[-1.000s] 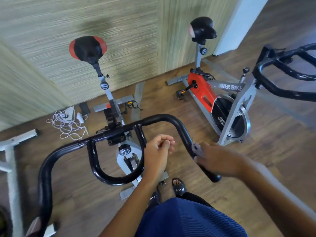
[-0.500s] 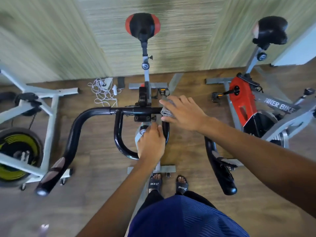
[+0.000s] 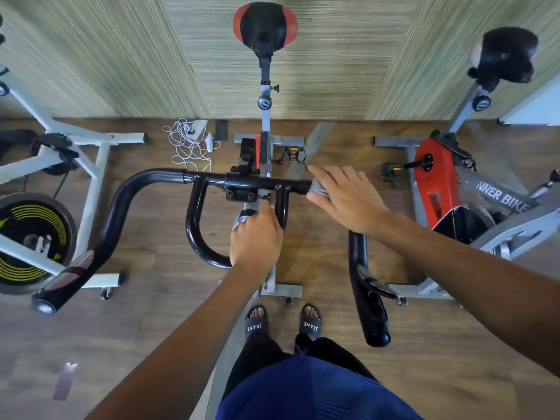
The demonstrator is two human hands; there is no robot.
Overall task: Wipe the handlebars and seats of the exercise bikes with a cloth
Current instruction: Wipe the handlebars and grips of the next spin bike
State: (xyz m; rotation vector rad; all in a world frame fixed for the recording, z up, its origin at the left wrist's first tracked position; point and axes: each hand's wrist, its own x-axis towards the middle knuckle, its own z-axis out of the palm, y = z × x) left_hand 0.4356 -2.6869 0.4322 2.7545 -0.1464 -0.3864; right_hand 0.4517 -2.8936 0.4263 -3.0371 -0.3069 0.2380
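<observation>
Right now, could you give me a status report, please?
Right hand flat, pressing cloth on handlebar crossbar. Left hand grips inner loop. Nothing blocking the bar.

The brown wood-plank floor [image 3: 145,328] bears a white-framed bike [image 3: 94,177] at left, a grey-framed bike [image 3: 265,122] in the middle, a red-and-grey bike [image 3: 430,177] at right; a white cable tangle [image 3: 185,147] lies by the wall. Black slide sandals [image 3: 310,324] stand before the grey-framed bike.

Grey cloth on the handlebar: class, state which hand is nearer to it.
Right. The right hand lies on the cloth; the left hand grips the inner loop, apart from it.
</observation>
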